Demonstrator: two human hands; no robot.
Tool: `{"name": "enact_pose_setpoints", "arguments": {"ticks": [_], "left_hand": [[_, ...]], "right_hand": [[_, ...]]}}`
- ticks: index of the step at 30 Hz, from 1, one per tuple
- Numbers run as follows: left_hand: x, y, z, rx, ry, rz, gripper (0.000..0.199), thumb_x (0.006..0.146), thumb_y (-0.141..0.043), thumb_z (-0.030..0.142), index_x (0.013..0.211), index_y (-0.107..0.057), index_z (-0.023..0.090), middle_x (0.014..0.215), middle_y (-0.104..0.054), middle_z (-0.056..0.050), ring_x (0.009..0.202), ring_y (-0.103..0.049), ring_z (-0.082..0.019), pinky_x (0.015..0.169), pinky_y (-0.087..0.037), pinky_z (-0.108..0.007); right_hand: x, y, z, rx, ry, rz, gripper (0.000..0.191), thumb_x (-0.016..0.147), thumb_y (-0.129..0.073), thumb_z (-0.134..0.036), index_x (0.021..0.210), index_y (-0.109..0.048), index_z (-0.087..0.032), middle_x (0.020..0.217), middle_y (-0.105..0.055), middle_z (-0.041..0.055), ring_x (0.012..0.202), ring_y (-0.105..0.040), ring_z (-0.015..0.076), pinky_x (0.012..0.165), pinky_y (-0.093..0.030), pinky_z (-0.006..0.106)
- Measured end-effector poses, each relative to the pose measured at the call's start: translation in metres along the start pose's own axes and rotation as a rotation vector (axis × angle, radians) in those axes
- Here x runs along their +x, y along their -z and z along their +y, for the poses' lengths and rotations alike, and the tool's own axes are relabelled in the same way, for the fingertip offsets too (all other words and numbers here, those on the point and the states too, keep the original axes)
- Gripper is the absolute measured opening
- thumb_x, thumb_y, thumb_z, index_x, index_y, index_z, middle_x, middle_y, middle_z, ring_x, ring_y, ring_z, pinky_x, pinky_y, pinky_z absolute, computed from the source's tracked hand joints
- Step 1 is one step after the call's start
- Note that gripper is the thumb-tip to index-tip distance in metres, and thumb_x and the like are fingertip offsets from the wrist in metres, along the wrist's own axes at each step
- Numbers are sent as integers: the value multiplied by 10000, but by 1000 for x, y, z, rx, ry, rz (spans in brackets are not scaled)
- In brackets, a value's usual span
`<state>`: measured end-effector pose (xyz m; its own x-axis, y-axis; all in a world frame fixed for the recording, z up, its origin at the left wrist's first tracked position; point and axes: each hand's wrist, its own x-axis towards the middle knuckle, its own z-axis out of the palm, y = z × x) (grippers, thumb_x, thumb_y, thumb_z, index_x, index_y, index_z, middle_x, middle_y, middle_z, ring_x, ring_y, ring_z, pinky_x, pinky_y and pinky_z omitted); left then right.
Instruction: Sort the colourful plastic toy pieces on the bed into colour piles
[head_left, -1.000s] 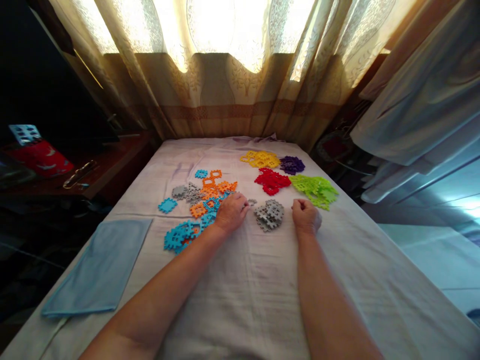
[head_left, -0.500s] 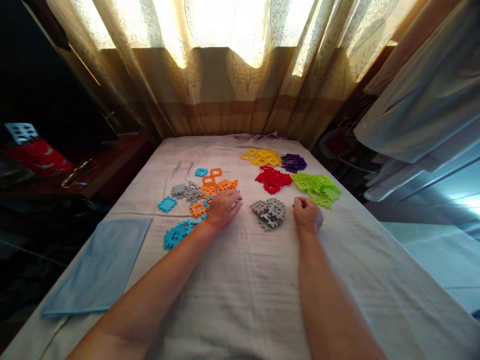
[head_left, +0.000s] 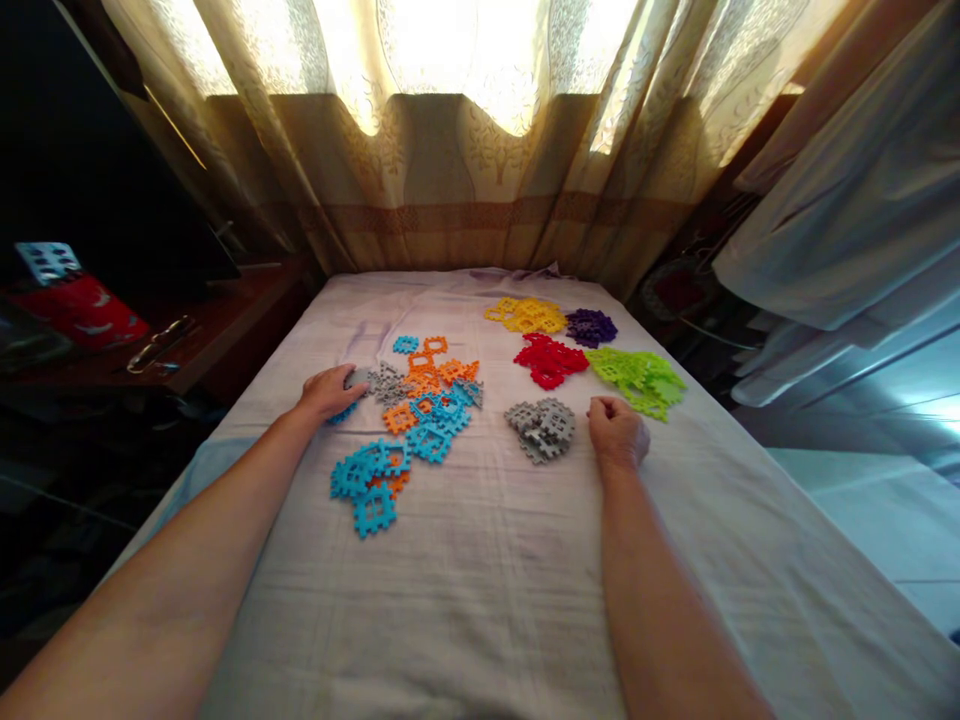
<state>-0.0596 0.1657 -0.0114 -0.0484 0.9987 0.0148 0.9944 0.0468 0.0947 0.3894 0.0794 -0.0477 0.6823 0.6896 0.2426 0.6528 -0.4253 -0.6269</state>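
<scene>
My left hand (head_left: 328, 392) is at the left side of the bed-like surface, its thumb and fingers around the edge of a grey notched tile (head_left: 358, 380). Partly under that hand lies a blue tile (head_left: 343, 413). Just right of it are more grey tiles (head_left: 387, 383), mixed with orange tiles (head_left: 424, 372) and blue tiles (head_left: 435, 428). Nearer to me is another blue heap (head_left: 364, 472) with some orange in it. My right hand (head_left: 618, 431) rests as a closed fist, with nothing sticking out, beside a pile of grey tiles (head_left: 541, 430).
Beyond the right hand lie separate piles of green (head_left: 641, 382), red (head_left: 550, 360), yellow (head_left: 526, 315) and purple tiles (head_left: 591, 327). A light blue cloth (head_left: 196, 480) lies behind my left forearm. Curtains (head_left: 450, 180) hang at the far edge; a dark wooden stand (head_left: 225, 325) is at left.
My left hand has moved left from the orange and blue tiles to the grey tile, uncovering the blue tiles in the middle. My right fist has stayed in place.
</scene>
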Motion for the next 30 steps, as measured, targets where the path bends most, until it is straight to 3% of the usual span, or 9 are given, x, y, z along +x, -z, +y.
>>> {"name": "enact_pose_setpoints", "arguments": {"ticks": [6,10,12,15,20,24,30], "left_hand": [[-1,4,-5,-33,-1,18,562,824,-536,489,1296,-586,188,1325,-643,-97,1214,-589,-274,994,-451,-328],[-8,13,11,-157,32,118,588,848,-543,462,1351,-539,157,1351,-621,-112,1210,-594,-265,1014,-453,-334],[-18,16,31,-240,-33,170,582,845,-570,453,1345,-543,157,1365,-612,-106,1242,-573,-263,1055,-430,-344],[-40,13,75,-349,-249,171,582,832,-617,453,1348,-540,195,1355,-622,-79,1233,-580,-243,1071,-427,-353],[-83,-5,148,-465,-565,139,577,823,-675,431,1342,-550,210,1316,-644,-102,1229,-582,-263,1081,-427,-417],[-101,-21,184,-538,-629,113,576,816,-709,405,1335,-546,218,1301,-650,-114,1218,-590,-266,1074,-438,-441],[-108,-38,205,-584,-592,125,606,799,-735,373,1338,-525,191,1296,-641,-140,1218,-584,-273,1080,-425,-464]], "right_hand": [[-1,4,-4,-12,-19,-51,286,866,-524,-325,983,-759,-212,816,-725,41,736,-573,184,652,-369,268],[-2,4,-5,-5,-15,-41,288,864,-521,-334,971,-759,-213,795,-723,35,730,-572,181,643,-358,267],[-2,4,-4,2,-7,-27,287,858,-521,-338,955,-761,-214,782,-725,32,720,-573,177,627,-343,264],[-1,3,-3,3,-6,-24,284,852,-523,-341,942,-762,-216,780,-730,29,706,-571,173,605,-322,260],[-1,1,-2,9,3,-5,276,842,-524,-339,914,-762,-218,769,-731,22,691,-571,169,587,-307,255],[-1,0,-1,15,14,5,277,841,-524,-345,902,-760,-214,755,-726,20,687,-571,168,583,-308,254],[0,3,-4,7,-3,-34,275,856,-524,-337,935,-754,-209,785,-726,32,697,-563,169,603,-326,257]]}}
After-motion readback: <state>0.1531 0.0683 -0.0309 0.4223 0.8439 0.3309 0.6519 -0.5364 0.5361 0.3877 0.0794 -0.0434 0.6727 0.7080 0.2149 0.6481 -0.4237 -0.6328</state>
